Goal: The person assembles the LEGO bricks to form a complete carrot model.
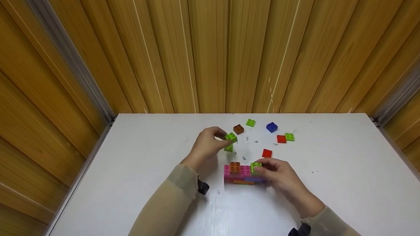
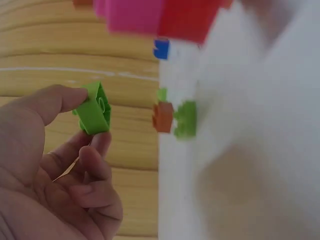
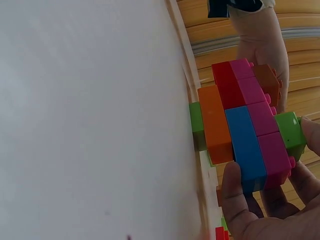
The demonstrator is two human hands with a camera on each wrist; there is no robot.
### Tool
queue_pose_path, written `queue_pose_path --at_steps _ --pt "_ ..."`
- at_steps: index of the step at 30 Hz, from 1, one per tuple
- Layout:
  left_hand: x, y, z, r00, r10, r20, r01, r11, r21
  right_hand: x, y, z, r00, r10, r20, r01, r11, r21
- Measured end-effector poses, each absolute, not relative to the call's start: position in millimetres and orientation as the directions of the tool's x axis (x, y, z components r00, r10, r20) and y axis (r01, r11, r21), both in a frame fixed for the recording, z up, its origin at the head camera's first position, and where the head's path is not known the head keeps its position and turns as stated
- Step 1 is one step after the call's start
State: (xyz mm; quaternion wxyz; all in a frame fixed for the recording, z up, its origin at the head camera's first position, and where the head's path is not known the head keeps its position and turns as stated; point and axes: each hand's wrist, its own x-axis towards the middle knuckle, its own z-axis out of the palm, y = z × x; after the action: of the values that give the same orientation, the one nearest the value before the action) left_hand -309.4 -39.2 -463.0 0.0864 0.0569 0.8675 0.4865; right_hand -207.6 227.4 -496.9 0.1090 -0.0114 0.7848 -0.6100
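My left hand (image 1: 207, 144) pinches a green toy brick (image 2: 95, 111) between thumb and fingers, its hollow underside showing in the left wrist view. A joined block of bricks (image 1: 240, 172) is gripped at its right end by my right hand (image 1: 281, 174). It has a pink studded layer over red and blue bricks, with an orange brick (image 3: 216, 125) below. On top sit a brown brick (image 1: 235, 166) and, at the right, a green brick (image 3: 291, 134) under my right thumb. Another green brick (image 1: 229, 147) lies on the table just below my left fingers.
On the white table (image 1: 131, 171), a brown brick (image 1: 238, 129), a green brick (image 1: 250, 123) and a blue brick (image 1: 272, 127) lie toward the back. Farther right a red brick (image 1: 281, 139) lies against a green one (image 1: 289, 137). Another red brick (image 1: 267, 153) is behind my right hand.
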Motion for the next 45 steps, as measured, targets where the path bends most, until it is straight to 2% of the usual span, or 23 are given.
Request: queue_pose_path --at_steps 8,17,36,45 --pt "-266 -34 -464 -0.948 0.316 -0.043 0.100 0.423 0.900 -206 230 -495 -0.973 -0.163 -0.162 0.116 0.261 -0.958" --pt "-242 -36 -455 -0.945 0.325 0.032 0.159 0.370 0.915 -204 229 -495 -0.976 -0.156 -0.154 0.111 0.254 -0.961" --pt "-230 -30 -471 -0.914 0.401 0.069 0.222 0.350 0.910 -205 229 -497 -0.982 -0.143 -0.121 0.075 0.295 -0.953" --pt "-230 -30 -478 -0.901 0.422 0.099 0.265 0.356 0.896 -206 226 -497 -0.984 -0.133 -0.119 0.080 0.269 -0.960"
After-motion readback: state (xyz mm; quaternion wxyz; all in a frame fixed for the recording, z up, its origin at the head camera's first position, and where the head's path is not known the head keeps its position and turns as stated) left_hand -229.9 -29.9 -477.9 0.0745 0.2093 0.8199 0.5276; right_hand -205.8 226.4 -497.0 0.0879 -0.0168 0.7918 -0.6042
